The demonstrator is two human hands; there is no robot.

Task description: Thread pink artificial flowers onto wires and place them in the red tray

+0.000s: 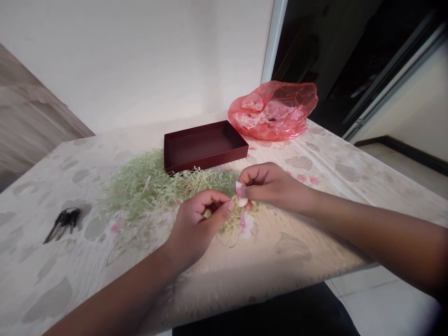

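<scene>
My right hand [268,184] pinches a small pink-and-white petal [240,190] between thumb and fingers. Close beside it, my left hand [198,221] has its thumb and index finger pressed together at the tips; whatever is between them is too small to make out. Both hands are just above the near edge of a loose heap of pale green shredded paper [140,186]. Another pink-and-white petal [247,225] lies on the table below the right hand, among yellowish strands.
Behind the heap stands an open dark maroon box [217,158]. To its right sits a translucent red plastic bag [283,131] with pink-and-white pieces inside. A bunch of keys [65,221] lies at the left on the patterned tablecloth [45,275]. A wall rises behind the table.
</scene>
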